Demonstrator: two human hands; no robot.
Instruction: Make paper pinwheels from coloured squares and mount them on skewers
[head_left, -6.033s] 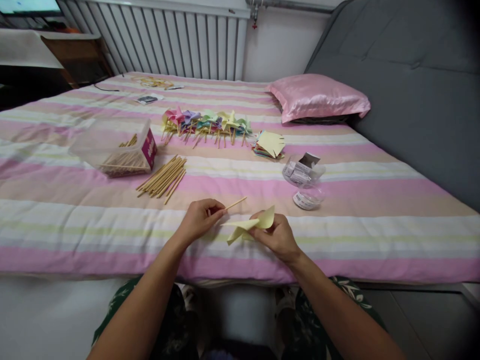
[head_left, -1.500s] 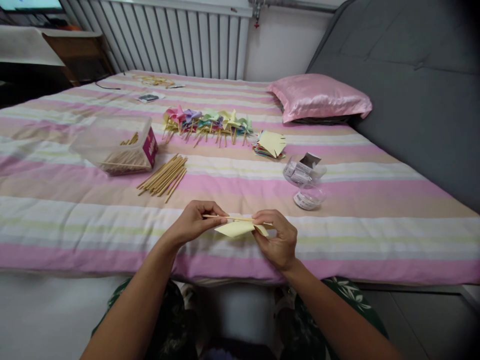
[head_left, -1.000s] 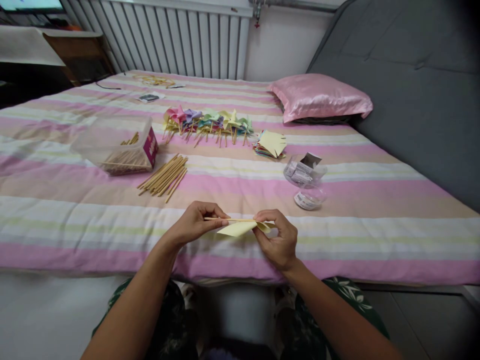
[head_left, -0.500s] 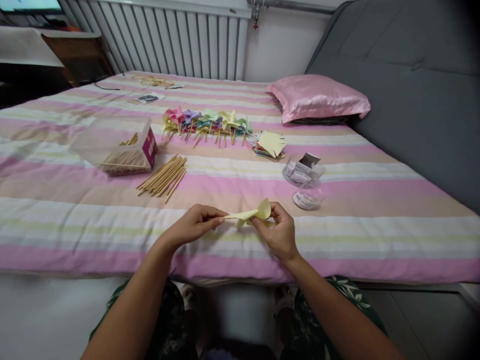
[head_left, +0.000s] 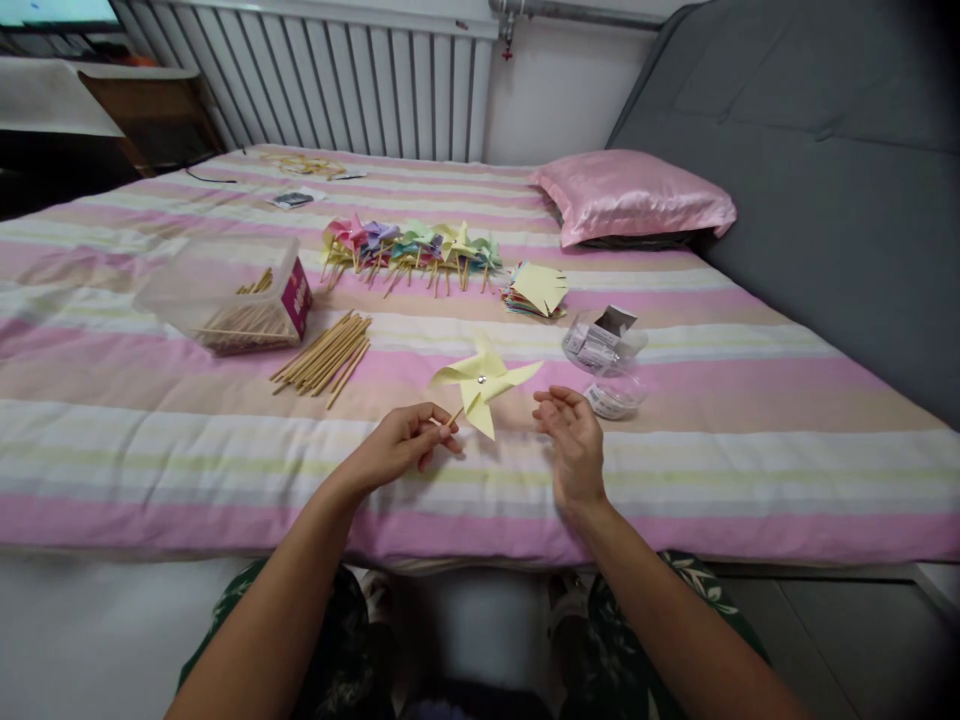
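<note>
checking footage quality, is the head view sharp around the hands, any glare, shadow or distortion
Head view: even, soft light; the yellow pinwheel in the left hand is sharp, right hand too; sheen on the pink pillow; corners darken, edges bow from the wide lens.

pink pillow [head_left: 634,193] by the grey headboard [head_left: 810,170] — radiator [head_left: 337,75] behind the striped bed [head_left: 750,400].

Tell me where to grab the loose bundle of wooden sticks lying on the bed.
Pinch the bundle of sticks across its middle, coming from above: they lie flat, side by side, with open bedspread on both long sides, so fingers can close around them.
</note>
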